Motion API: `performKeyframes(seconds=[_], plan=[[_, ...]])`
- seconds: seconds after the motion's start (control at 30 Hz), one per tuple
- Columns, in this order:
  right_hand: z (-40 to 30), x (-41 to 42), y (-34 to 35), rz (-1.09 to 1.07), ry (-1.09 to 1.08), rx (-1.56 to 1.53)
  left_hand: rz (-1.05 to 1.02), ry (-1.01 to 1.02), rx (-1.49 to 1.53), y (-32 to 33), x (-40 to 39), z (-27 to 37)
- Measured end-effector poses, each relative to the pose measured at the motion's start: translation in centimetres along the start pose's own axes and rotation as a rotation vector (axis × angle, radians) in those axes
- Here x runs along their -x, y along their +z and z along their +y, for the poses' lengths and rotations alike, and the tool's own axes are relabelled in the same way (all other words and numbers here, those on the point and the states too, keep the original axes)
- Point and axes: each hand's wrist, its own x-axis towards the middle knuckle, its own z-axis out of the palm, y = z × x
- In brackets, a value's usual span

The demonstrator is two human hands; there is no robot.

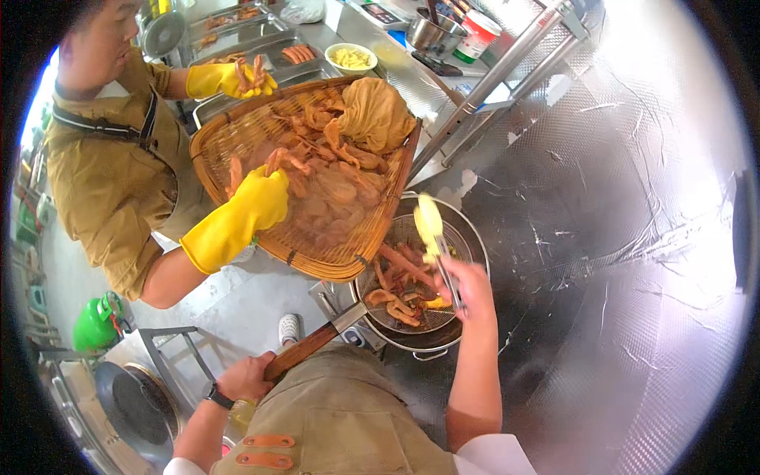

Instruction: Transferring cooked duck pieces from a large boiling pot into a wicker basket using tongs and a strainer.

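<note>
My left hand [248, 377] grips the wooden handle [306, 350] of a wire-mesh strainer, held over a large round metal pot [484, 255]. Inside the strainer [386, 317] lie brown cooked meat pieces [401, 309] and a few yellow bits. My right hand [472, 288] holds metal tongs [448, 270] with yellow tips, pointing away from me above the strainer; whether the tips grip anything is unclear. Just beyond the strainer, a woven bamboo basket [273, 237] holds steaming cooked meat [338, 196] and a bulging brown cloth bag [377, 113].
At the left a co-worker in yellow rubber gloves [237, 219] holds meat pieces over and beside the basket. Metal trays [276, 50], a bowl of yellow food [352, 58] and a metal rack leg [493, 77] stand beyond. A wok [133, 409] and a green gas cylinder [95, 323] are at lower left.
</note>
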Motion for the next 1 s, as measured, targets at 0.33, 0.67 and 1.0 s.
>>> performKeyframes(seconds=[0.33, 0.67, 1.0], plan=[[14.1, -0.2, -1.2, 0.137, 0.327, -0.753, -0.001, 0.073, -0.068, 0.1, -0.7, -0.3], [3.3, 3.2, 1.4, 0.230, -0.035, -0.311, 0.032, 0.049, -0.088, -0.1, -0.6, -0.9], [-3.6, -12.3, 14.9, -0.202, -0.065, 0.190, 0.021, 0.031, -0.122, 0.7, 0.3, -0.5]])
